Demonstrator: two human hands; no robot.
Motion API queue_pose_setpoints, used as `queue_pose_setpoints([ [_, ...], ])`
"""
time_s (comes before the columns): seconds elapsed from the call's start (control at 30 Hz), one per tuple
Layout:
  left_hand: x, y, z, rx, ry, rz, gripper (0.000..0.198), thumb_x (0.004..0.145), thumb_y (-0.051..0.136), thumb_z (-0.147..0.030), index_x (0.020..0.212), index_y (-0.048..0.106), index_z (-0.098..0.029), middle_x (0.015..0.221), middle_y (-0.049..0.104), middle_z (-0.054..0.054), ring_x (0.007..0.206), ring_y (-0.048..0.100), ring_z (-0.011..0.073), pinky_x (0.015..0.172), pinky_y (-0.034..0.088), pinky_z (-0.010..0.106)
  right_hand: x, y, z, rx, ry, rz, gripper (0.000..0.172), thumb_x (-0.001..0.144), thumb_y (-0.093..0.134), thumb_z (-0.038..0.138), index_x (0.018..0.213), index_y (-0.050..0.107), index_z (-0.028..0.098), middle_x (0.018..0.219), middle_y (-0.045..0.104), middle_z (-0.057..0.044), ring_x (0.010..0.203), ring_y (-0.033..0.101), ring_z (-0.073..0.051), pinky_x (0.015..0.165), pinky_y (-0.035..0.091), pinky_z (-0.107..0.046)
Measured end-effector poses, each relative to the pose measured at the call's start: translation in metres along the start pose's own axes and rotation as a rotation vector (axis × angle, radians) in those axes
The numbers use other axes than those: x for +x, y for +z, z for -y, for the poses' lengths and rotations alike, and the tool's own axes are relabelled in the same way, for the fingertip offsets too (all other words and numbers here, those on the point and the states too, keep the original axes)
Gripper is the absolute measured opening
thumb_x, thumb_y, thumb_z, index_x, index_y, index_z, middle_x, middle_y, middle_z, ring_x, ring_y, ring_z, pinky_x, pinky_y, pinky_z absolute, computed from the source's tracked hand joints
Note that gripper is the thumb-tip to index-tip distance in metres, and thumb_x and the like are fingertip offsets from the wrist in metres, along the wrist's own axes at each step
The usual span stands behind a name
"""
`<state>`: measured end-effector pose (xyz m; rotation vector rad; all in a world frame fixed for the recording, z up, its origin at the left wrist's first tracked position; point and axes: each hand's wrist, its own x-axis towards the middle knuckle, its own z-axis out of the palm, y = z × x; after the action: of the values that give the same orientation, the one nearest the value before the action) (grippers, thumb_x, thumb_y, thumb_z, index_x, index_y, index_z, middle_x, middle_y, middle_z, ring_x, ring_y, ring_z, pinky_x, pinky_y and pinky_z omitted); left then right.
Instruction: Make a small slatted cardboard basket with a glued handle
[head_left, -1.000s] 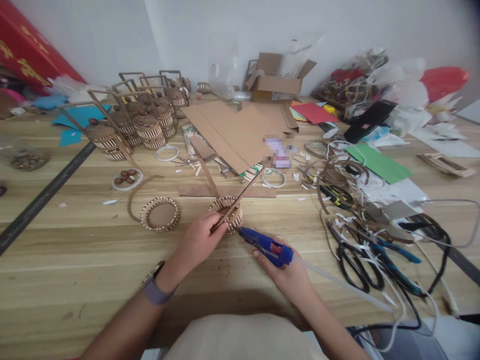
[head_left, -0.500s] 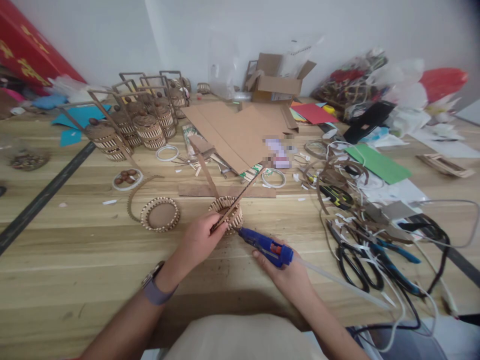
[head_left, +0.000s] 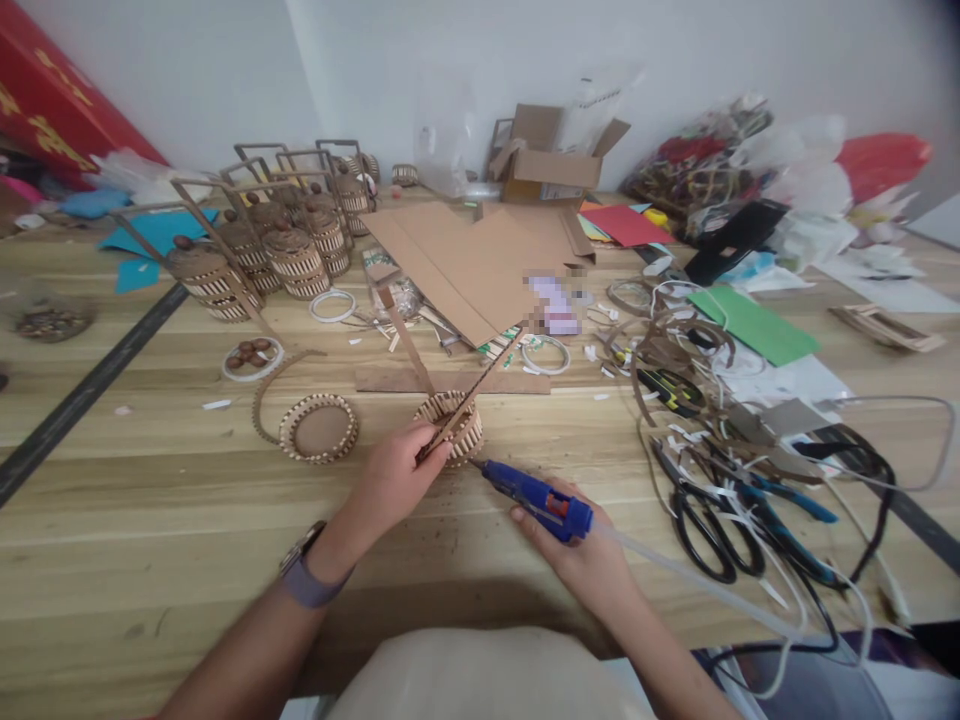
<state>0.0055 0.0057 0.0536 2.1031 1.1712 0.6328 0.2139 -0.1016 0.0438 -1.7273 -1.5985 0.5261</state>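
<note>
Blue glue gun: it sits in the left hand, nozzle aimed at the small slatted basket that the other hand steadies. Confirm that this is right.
Not quite. The head view shows the blue glue gun in the right hand, not the left. Its nozzle does point at the small slatted basket, and it is the left hand that steadies it.

We see a cluster of finished slatted cardboard baskets [head_left: 247,255] with tall handles at the back left of the wooden table [head_left: 150,520], with blue paper [head_left: 154,235] beside them. A dish of brown beads [head_left: 253,355] lies near a round slatted lid [head_left: 319,428]. Flat cardboard sheets [head_left: 465,255] spread before an open carton [head_left: 551,160]. To the right lie a green sheet [head_left: 754,325], black scissors [head_left: 705,520] and blue-handled pliers [head_left: 795,520] among tangled cords.
</note>
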Motion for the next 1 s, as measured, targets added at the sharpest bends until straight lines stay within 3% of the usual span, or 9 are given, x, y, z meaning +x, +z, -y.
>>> queue_pose_setpoints([
  [0.17, -0.0002, 0.0006, 0.0010, -0.026, 0.005, -0.006, 0.024, 0.093, 0.047, -0.029, 0.081, 0.063, -0.017, 0.083, 0.067, 0.005, 0.078, 0.061, 0.0192, 0.072, 0.046, 0.029, 0.0001, 0.0046, -0.0031, -0.013, -0.024, -0.003, 0.024, 0.083, 0.062, 0.043, 0.069, 0.063, 0.024, 0.063, 0.064, -0.002, 0.065, 0.062, -0.021, 0.065, 0.051, -0.034],
  [0.4, -0.0001, -0.0007, -0.0009, -0.006, 0.001, -0.027, 0.025, 0.092, 0.047, -0.030, 0.072, 0.056, -0.019, 0.072, 0.061, 0.001, 0.069, 0.057, 0.0170, 0.064, 0.041, 0.026, 0.0028, 0.0038, -0.0026, -0.012, -0.038, 0.012, 0.023, 0.084, 0.061, 0.041, 0.071, 0.064, 0.023, 0.066, 0.065, -0.002, 0.067, 0.063, -0.021, 0.067, 0.050, -0.034],
  [1.0, -0.0002, -0.0004, -0.0002, 0.015, 0.003, -0.013, 0.026, 0.093, 0.047, -0.030, 0.075, 0.061, -0.017, 0.074, 0.063, 0.002, 0.070, 0.057, 0.0169, 0.065, 0.043, 0.026, 0.0019, 0.0038, -0.0029, -0.014, -0.013, -0.015, 0.022, 0.083, 0.063, 0.045, 0.079, 0.072, 0.025, 0.072, 0.073, -0.004, 0.070, 0.068, -0.024, 0.071, 0.055, -0.038],
])
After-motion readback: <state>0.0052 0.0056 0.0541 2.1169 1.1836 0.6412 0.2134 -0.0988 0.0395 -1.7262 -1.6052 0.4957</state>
